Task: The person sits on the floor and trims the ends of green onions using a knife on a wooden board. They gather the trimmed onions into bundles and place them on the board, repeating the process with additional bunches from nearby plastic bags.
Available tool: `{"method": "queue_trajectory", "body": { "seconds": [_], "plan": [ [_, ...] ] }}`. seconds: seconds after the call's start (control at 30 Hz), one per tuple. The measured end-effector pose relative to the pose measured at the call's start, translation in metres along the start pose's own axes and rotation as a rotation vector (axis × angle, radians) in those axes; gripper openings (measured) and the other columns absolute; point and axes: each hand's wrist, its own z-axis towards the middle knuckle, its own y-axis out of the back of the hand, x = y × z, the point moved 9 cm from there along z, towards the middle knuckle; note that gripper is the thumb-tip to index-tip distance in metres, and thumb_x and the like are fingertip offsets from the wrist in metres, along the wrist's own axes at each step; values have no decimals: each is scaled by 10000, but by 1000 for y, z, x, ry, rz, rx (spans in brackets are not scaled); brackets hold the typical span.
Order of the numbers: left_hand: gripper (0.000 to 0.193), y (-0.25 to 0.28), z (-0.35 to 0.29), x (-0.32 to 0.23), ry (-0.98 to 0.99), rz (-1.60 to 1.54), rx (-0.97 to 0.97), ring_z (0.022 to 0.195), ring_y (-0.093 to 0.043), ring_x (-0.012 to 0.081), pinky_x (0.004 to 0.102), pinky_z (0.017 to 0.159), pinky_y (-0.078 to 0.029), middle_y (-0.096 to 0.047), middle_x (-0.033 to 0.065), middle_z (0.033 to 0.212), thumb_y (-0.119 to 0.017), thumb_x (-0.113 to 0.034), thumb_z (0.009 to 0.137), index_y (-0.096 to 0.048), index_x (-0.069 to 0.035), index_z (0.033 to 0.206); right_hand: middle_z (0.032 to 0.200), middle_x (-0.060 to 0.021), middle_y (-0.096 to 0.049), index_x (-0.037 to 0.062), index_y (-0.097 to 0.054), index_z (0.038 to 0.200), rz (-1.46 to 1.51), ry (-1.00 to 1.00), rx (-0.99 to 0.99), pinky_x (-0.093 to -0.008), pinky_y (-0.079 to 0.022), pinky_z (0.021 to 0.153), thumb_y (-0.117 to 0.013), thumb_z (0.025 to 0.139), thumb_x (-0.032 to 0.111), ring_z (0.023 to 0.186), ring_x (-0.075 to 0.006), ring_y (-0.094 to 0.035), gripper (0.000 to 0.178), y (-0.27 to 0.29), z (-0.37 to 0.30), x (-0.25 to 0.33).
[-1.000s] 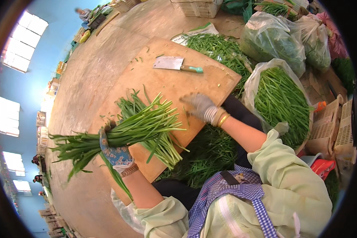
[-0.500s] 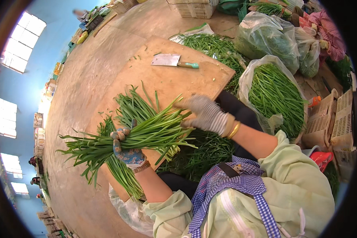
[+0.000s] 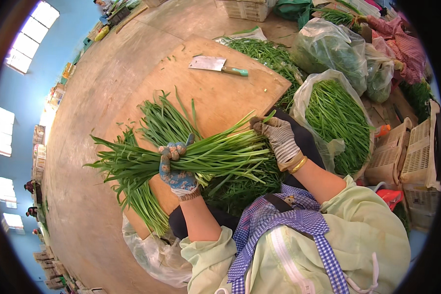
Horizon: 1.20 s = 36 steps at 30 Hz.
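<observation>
A bunch of garlic chives [image 3: 225, 156] lies across my left hand [image 3: 175, 169], whose flowered glove is wrapped round its middle. The leafy tips fan out to the left and the pale stem ends point right. At those stem ends my right hand [image 3: 281, 141], in a striped knit glove, pinches a chive stalk between thumb and fingers. Beneath the bunch, more chives [image 3: 162, 120] rest on a wooden board [image 3: 230, 100], and another bundle [image 3: 152, 209] hangs over its near left edge. A cleaver [image 3: 208, 63] with a green-ended handle lies flat toward the board's far side.
At my right stands an open plastic bag [image 3: 335, 120] full of chives, with a tied bag [image 3: 330, 54] behind it. Crates [image 3: 388, 159] are stacked farther right. Loose greens [image 3: 245, 186] lie below my hands. A co-worker's checked sleeve [image 3: 399, 44] shows at the far right.
My left hand has shifted the bunch to the right. The right hand has moved right and its fingers have closed at the stem ends.
</observation>
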Motion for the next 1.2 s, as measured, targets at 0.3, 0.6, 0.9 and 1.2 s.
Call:
{"method": "queue_trajectory", "body": {
  "seconds": [0.3,0.6,0.9,1.2],
  "plan": [
    [106,6,-2,-68,-201,28,20,794,-551,215,546,1027,-228,-538,43,720,-524,-108,836,-515,-78,735,954,-73,-645,-13,-555,1128,-1160,-52,358,-265,-468,795,-606,810,187,880,-179,-607,379,53,18,7],
    [149,-6,-3,-50,-133,-12,74,780,-539,213,555,1027,-215,-512,36,694,-537,-87,819,-461,-98,692,1146,-76,-561,32,-499,1189,270,-606,655,-318,-434,881,-625,826,247,1011,-164,-538,440,-77,-25,-81],
    [147,23,-18,-20,256,151,-258,1174,-400,409,557,956,-372,-410,183,1295,-593,-147,796,-625,-69,916,879,-76,-654,-5,-609,984,-35,-275,272,-283,-521,698,-699,711,-15,781,-163,-625,288,-41,-2,-50],
    [110,23,-10,-19,25,41,-114,1132,-463,328,513,816,-502,-459,133,1270,-557,-110,822,-619,-61,899,931,-83,-638,-50,-581,1011,16,-292,224,-255,-513,707,-650,771,8,795,-152,-620,256,-30,-16,-36]
  ]
}}
